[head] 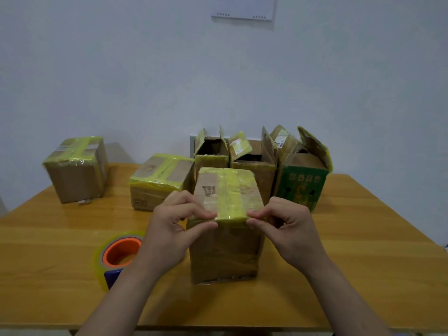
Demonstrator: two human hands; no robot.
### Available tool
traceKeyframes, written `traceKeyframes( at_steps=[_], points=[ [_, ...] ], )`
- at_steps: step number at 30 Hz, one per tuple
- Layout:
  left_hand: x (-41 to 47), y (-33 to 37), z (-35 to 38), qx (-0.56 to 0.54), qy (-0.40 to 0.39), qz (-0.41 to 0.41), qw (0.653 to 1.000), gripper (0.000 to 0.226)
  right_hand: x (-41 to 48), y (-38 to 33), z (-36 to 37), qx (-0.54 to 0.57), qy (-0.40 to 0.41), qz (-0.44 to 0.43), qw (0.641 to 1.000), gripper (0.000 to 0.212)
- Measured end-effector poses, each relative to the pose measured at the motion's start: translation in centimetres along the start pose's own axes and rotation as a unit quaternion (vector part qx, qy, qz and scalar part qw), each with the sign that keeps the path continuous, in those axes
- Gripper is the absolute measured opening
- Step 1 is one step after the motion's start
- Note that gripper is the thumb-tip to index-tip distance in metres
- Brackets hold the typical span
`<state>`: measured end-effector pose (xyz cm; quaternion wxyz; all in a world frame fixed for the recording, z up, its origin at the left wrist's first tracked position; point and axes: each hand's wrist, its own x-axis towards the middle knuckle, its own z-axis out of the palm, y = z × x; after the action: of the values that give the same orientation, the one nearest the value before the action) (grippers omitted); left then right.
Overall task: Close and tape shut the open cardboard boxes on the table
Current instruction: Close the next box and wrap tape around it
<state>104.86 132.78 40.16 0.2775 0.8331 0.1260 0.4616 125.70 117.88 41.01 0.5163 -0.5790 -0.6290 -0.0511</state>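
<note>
Table [358, 238] carries all stock. Three open boxes [211, 163] [252, 173] [303, 187] stand beyond the grip with their flaps up. Two sealed boxes [75, 175] [157, 187] sit beyond it and to its left.

Box [225, 253] in work stands upright directly under the grip, flaps down. Yellow tape [232, 190] runs over its top and down onto the near face. Roll [118, 255] lies just left of the left wrist.

Left hand [169, 229] and right hand [288, 224] each pinch the near top edge of the box, one on either side of the tape strip. Whether they hold a loose tape end or only press it flat cannot be told.

Handling: the card is probably stiff at edges and corners, yielding mid-panel, and light. The tape film looks slick. Take hold at the corners, not the flap centres.
</note>
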Motion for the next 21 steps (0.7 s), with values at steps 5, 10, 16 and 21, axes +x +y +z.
traceKeyframes(
  at_steps=[5, 10, 16, 21],
  points=[
    [0.5, 0.3, 0.0, 0.030, 0.000, 0.013, 0.999, 0.018, 0.5, -0.4, -0.2, -0.042, -0.010, -0.010, 0.999, 0.014],
    [1.0, 0.8, 0.7, 0.061, 0.000, 0.020, 0.998, 0.018, 0.9, -0.6, 1.4, -0.002, 0.010, 0.007, 1.000, 0.017],
    [0.3, 1.4, 2.7, -0.024, 0.032, 0.011, 0.999, 0.016, 0.5, 0.0, 2.0, -0.050, 0.026, -0.030, 0.998, 0.019],
    [0.3, 1.0, 2.5, -0.016, 0.033, 0.010, 0.999, 0.020, -0.1, 0.3, 1.6, 0.013, 0.036, 0.018, 0.999, 0.018]
  ],
)
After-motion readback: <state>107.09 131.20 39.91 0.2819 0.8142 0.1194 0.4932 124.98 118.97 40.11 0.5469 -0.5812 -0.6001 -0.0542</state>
